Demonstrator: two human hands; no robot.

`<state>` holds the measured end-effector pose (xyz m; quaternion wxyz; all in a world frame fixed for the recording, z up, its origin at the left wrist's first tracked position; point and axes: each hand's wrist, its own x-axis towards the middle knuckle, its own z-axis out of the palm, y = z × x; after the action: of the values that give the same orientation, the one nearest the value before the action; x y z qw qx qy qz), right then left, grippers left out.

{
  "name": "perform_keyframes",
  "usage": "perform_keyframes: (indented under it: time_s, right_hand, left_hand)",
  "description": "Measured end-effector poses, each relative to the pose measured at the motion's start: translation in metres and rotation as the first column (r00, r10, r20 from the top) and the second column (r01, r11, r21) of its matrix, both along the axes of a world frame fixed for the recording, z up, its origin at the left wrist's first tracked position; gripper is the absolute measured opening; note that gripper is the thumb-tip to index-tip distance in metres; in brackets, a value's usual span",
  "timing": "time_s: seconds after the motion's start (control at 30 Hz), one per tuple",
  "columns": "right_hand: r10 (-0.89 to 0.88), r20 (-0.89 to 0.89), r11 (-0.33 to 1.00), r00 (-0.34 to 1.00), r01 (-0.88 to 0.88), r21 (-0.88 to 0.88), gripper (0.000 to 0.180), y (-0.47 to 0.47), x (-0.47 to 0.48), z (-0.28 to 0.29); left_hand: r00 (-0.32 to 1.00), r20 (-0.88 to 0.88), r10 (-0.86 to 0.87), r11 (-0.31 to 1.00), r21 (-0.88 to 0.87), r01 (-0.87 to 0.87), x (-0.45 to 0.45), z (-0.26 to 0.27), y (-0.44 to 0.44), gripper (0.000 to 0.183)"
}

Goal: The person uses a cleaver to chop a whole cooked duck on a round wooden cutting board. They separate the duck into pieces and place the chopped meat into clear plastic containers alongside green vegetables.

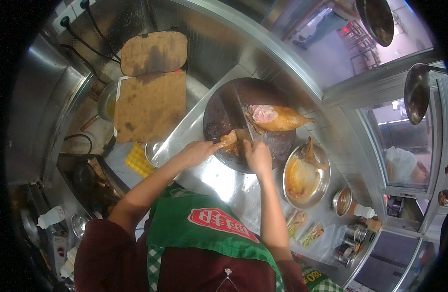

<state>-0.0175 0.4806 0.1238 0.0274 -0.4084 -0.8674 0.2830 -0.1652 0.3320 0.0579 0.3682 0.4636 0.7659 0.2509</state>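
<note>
A cooked piece of poultry point(229, 141) lies on a dark round chopping block point(220, 109), and my left hand point(197, 154) grips its narrow end at the block's near left edge. My right hand point(258, 155) is closed around the handle of a cleaver point(242, 106), whose broad blade spans the block just right of the piece. Behind and to the right, a larger cooked bird part point(282, 117) with pale cut meat at one end rests on the block. To the right stands a steel bowl point(327, 171) with yellowish liquid and a bird piece point(310, 155) in it.
Cardboard sheets point(151, 106) stand at the left, above a yellow egg tray point(139, 160). On the right are a small sauce bowl point(342, 201), plastic containers with food point(312, 233) and steel pots point(357, 230). Ladles point(417, 94) hang at upper right. A person point(406, 164) shows through a window.
</note>
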Motion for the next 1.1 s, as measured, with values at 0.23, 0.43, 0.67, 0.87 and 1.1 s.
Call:
perform_keyframes:
  time_s: [0.23, 0.43, 0.67, 0.87, 1.1]
  right_hand:
    - [-0.019, -0.372, 0.988, 0.928, 0.073, 0.133, 0.030, -0.025, 0.009, 0.057]
    - [0.015, 0.115, 0.996, 0.993, -0.025, 0.088, 0.033, -0.012, -0.005, 0.000]
    - [-0.017, -0.371, 0.992, 0.929, 0.063, 0.111, 0.023, -0.033, -0.001, 0.085]
    - [0.048, 0.096, 0.987, 0.994, -0.062, 0.149, 0.029, -0.025, -0.003, 0.000]
    - [-0.074, -0.077, 0.919, 0.994, 0.038, -0.393, 0.039, 0.016, 0.011, -0.012]
  left_hand:
    - [0.972, 0.234, -0.012, 0.999, 0.032, 0.004, -0.010, -0.048, -0.009, 0.059]
    - [0.975, 0.220, 0.029, 1.000, -0.008, -0.028, -0.007, -0.024, 0.001, 0.063]
    - [0.913, 0.400, 0.085, 0.987, -0.161, -0.021, -0.014, -0.023, -0.006, 0.064]
    - [0.863, 0.479, 0.160, 0.987, -0.107, -0.123, -0.002, -0.029, -0.001, 0.059]
    - [0.887, 0.428, 0.177, 0.984, -0.051, -0.171, -0.001, -0.048, -0.005, 0.050]
